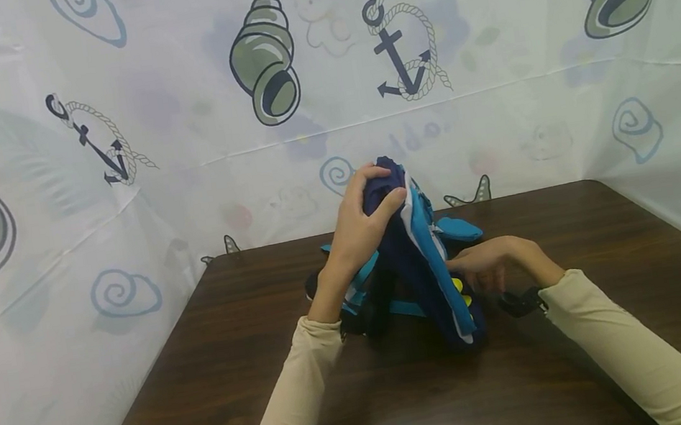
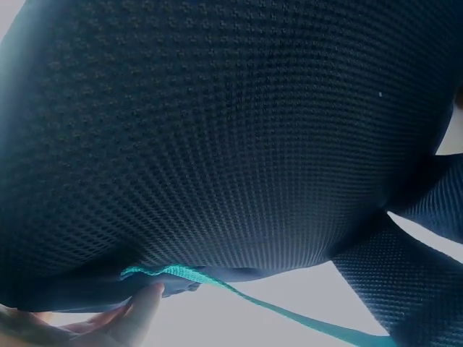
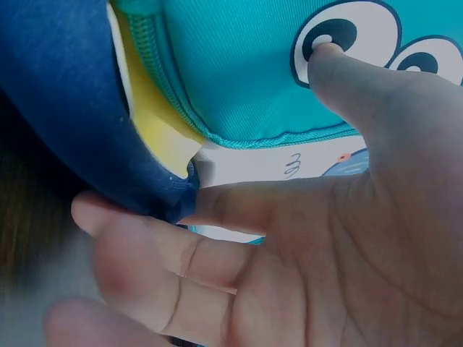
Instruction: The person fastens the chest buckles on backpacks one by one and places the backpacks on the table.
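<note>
A small navy and turquoise backpack (image 1: 409,261) stands tilted on the table between both hands. My left hand (image 1: 359,231) grips its top, thumb on the near side and fingers over the far side. Its navy mesh back panel (image 2: 231,144) fills the left wrist view, with a dark padded strap (image 2: 405,275). Low on the bag's right side is my right hand (image 1: 487,261). In the right wrist view its thumb rests on printed cartoon eyes (image 3: 372,29), while the navy side edge (image 3: 79,130) lies between index and middle fingers, beside yellow material (image 3: 159,137).
The dark wooden table (image 1: 211,405) reaches back to a white curtain (image 1: 213,187) printed with shells and anchors. Turquoise straps (image 1: 406,308) trail left of the bag, and a blue flap (image 1: 459,228) sticks out at its right. A black band (image 1: 519,303) circles the right wrist.
</note>
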Tool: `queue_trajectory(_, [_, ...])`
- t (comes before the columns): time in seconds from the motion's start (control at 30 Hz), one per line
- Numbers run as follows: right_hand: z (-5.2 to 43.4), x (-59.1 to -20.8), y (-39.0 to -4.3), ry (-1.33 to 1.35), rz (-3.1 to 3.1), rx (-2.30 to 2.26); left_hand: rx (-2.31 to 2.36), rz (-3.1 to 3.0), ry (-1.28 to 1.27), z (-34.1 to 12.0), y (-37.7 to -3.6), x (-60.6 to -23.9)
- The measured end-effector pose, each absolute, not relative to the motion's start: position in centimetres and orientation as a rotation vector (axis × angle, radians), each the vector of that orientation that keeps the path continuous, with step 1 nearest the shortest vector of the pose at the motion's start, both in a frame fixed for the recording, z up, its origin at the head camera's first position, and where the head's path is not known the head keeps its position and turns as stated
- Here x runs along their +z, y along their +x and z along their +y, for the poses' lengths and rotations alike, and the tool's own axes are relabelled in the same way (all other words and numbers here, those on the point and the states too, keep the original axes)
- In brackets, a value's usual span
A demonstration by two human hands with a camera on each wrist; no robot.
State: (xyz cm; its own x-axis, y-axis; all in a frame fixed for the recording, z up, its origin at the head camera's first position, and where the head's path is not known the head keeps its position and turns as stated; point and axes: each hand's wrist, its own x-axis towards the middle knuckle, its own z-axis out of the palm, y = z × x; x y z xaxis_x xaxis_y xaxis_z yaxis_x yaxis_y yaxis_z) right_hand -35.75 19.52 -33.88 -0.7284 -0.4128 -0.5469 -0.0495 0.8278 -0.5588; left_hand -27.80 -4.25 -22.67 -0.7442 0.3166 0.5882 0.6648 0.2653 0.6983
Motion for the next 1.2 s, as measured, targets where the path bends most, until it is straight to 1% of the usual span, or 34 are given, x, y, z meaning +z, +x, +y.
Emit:
queue_trajectory(0.23, [19.0,-34.1,-35.6,-0.340,2.279,-0.734,-1.469,-2.173,-0.976,-4.5,-30.1,-24.0])
queue_trajectory(0.37, [18.8,-34.1,-35.5,-0.351,2.271,-0.748,-1.437,-2.159,-0.999,-4.4,-30.6,-24.4])
queue_trajectory(0.83, [18.5,-34.2,-35.6,-0.361,2.257,-0.769,-1.379,-2.201,-0.978,-4.2,-30.4,-24.5])
queue_trajectory(1.07, [18.4,-34.2,-35.6,-0.360,2.232,-0.780,-1.381,-2.194,-1.015,-4.0,-30.4,-24.6])
queue_trajectory(1.2, [18.4,-34.4,-35.6,-0.368,2.221,-0.786,-1.387,-2.217,-1.023,-3.9,-29.8,-24.3])
